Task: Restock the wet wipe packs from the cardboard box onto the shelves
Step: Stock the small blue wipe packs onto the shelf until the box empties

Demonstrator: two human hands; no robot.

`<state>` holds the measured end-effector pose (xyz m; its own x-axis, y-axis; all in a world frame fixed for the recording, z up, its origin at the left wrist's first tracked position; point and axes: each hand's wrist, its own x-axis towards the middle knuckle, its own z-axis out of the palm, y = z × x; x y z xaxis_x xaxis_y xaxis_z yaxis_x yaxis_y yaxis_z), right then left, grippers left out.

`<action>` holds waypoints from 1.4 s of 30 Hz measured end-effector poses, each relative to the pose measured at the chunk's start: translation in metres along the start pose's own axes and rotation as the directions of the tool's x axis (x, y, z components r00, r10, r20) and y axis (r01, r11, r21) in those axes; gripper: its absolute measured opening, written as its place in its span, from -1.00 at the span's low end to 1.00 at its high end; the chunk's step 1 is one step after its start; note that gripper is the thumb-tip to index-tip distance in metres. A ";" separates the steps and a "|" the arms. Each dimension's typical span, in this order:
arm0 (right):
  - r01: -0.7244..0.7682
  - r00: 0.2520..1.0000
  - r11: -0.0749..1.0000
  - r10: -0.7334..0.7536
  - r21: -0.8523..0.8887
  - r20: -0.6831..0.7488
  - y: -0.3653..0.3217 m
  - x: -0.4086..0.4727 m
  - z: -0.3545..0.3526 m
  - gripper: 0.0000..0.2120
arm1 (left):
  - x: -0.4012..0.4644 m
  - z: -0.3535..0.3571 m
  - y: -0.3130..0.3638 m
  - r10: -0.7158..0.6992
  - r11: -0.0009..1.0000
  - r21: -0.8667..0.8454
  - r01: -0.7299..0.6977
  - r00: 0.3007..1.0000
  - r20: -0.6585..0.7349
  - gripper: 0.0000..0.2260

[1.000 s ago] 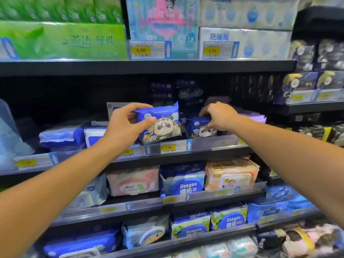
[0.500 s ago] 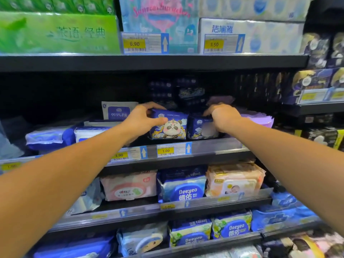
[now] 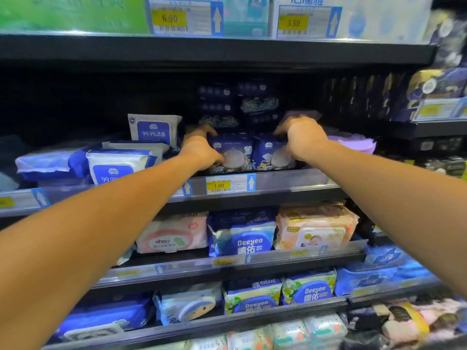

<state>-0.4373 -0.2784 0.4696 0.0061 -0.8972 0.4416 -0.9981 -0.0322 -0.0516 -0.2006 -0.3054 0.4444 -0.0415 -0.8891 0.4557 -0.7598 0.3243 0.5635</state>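
Head view shows the left hand (image 3: 202, 150) now gripping the left panda pack (image 3: 233, 154) just above the 1.00 price tag (image 3: 218, 185), lower than a second ago. The right hand (image 3: 302, 137) clasps the neighbouring pack (image 3: 271, 154); placement looks nearly done.

Dark metal store shelving (image 3: 217, 50) fills the view, several tiers deep, with a black back panel (image 3: 75, 102) in shadow under the top tier. Clear plastic rails (image 3: 283, 180) front each tier and carry yellow price tags: 6.90 (image 3: 169, 18), 3.50 (image 3: 293, 23), 1.00 (image 3: 218, 185), each beside a blue arrow. A second shelf unit (image 3: 429, 130) adjoins on the right, set slightly higher. Light falls from above; lower tiers are brighter than the recess. No floor, wall or window visible.
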 end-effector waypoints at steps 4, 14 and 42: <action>0.128 0.988 0.989 -0.122 0.067 -0.091 -0.002 -0.025 -0.003 -0.50 | -0.016 -0.017 -0.004 0.153 0.988 0.043 -0.149 0.984 -0.097 -0.55; 0.175 0.974 0.976 -0.191 0.127 0.125 -0.009 -0.041 -0.002 -0.66 | -0.049 -0.016 0.023 0.250 0.933 0.158 -0.325 0.896 0.366 -0.65; 0.365 0.901 0.865 -0.422 0.343 0.105 -0.089 -0.323 0.152 -0.43 | -0.323 0.011 -0.160 0.265 0.850 0.261 -0.458 0.799 0.539 -0.37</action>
<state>-0.3414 -0.0529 0.1957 0.4327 -0.8406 0.3258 -0.8408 -0.5067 -0.1908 -0.0732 -0.0735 0.1993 -0.5847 -0.7987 0.1421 -0.7959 0.5987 0.0905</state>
